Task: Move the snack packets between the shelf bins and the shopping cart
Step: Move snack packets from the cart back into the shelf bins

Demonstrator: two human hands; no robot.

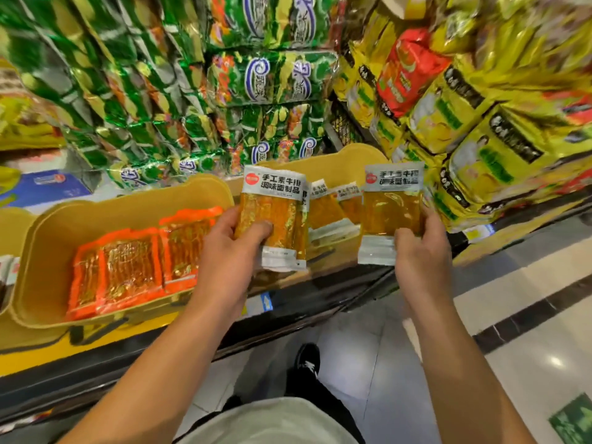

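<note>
Yellow packets (pixel 272 216) upright in each grip.

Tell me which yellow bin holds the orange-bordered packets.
The left yellow bin, beside the left hand. The bin behind the hands holds grey-topped yellow packets instead.

The flat clear-fronted snack packet on the left (pixel 272 216) shows amber-yellow strips inside, under a pale grey header band with black characters and a small red round logo; the matching clear-fronted snack packet on the right (pixel 390 209) carries the same grey, black and red over a golden-yellow fill. The moulded plastic shelf bins (pixel 48 238) are mustard yellow. The flat foil-look packets lying in the left bin (pixel 128 270) are bright orange with a glinting gold centre. The stacked crinkly bags above (pixel 272 78) are green with white and blue swirls; the stacked pouches at right (pixel 480 123) are yellow with black labels, one red pouch (pixel 407 72) among them. The floor tiles (pixel 528 315) are cream with dark stripes.
</note>
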